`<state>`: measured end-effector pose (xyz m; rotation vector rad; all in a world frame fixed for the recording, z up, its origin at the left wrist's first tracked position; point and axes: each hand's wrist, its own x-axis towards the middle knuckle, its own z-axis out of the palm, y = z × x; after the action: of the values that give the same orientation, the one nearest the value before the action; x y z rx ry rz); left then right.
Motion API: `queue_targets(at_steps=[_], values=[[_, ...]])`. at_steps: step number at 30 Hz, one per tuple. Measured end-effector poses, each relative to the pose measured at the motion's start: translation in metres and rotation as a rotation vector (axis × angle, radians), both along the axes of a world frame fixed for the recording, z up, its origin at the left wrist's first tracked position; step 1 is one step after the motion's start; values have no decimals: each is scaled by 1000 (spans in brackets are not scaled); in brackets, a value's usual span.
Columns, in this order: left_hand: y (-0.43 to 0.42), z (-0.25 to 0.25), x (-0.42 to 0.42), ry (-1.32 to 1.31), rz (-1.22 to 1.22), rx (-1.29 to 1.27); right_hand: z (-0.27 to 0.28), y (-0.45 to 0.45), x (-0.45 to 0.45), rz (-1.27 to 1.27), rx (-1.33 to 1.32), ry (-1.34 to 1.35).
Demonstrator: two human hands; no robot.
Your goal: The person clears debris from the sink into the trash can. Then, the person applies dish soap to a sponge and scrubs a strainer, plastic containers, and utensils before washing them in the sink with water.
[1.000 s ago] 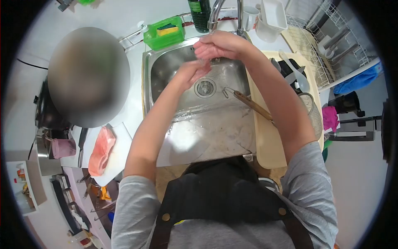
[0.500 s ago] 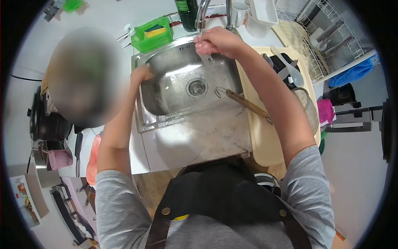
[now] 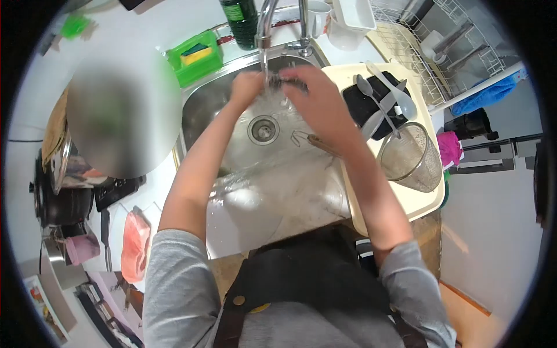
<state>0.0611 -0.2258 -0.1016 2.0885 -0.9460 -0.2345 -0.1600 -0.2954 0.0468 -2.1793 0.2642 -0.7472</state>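
Observation:
Under the stream from the faucet [image 3: 264, 42], both of my hands are close together over the metal sink [image 3: 229, 139]. My left hand [image 3: 248, 87] is at the left of the water, its fingers bent inward and blurred. At the right, my right hand [image 3: 307, 95] curls around a small dark thing [image 3: 293, 83], too smeared by motion to name. Whether my left fingers touch that thing cannot be made out. Below my right wrist, a wooden-handled utensil [image 3: 322, 144] with a wire end reaches over the sink's edge, partly hidden by my forearm.
At right, a cream tray [image 3: 426, 200] carries a mesh strainer [image 3: 412, 156], spoons and a black item. A green sponge holder [image 3: 191, 72] and a dark green bottle [image 3: 239, 23] stand behind the sink. A wire rack [image 3: 406, 43] is at back right, a knife [image 3: 105, 232] at left.
My left hand has moved right from the sink's left side to the running water. My right hand has shifted slightly down and right, and a dark thing now shows in it. The view has shifted.

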Motion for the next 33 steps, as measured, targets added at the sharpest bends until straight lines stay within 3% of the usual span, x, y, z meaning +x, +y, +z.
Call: queue_targets(at_steps=[1,3,5,7,10,12,14,16,17,20,21,22,24,27,30,33], values=[[16,4,2,102,157,149,-2,6,-24,-38,-17,5],[60,-86,44,23,436,111,-6,15,-74,-71,23,-5],[101,-146,61,184,734,29,-19,30,-131,-132,260,63],[102,-159,54,322,1015,51,-27,41,-183,-267,180,146],[75,-214,38,401,580,-119,-48,61,-245,-541,244,158],[32,-199,6,527,77,-55,-56,69,-275,-737,203,203],[-15,-181,-17,288,48,-2,-70,73,-303,-880,228,163],[-39,-172,-5,-273,105,-6,-66,75,-311,-1027,298,154],[-48,-173,-5,-244,171,-55,-70,74,-320,-1049,255,162],[-56,-166,-28,-22,-149,97,-73,71,-328,-1066,248,209],[-45,-166,-46,-98,-258,70,-80,70,-333,-1069,227,235],[-38,-151,-54,-174,-534,168,-84,71,-333,-1053,207,254],[-16,-147,-47,-95,-671,282,-90,70,-332,-1019,171,291],[20,-156,-2,-129,-661,409,-93,70,-327,-997,158,356],[38,-125,-26,-309,-713,461,-97,70,-322,-972,132,391],[69,-148,-37,-420,-737,489,-98,68,-320,-962,136,403]])
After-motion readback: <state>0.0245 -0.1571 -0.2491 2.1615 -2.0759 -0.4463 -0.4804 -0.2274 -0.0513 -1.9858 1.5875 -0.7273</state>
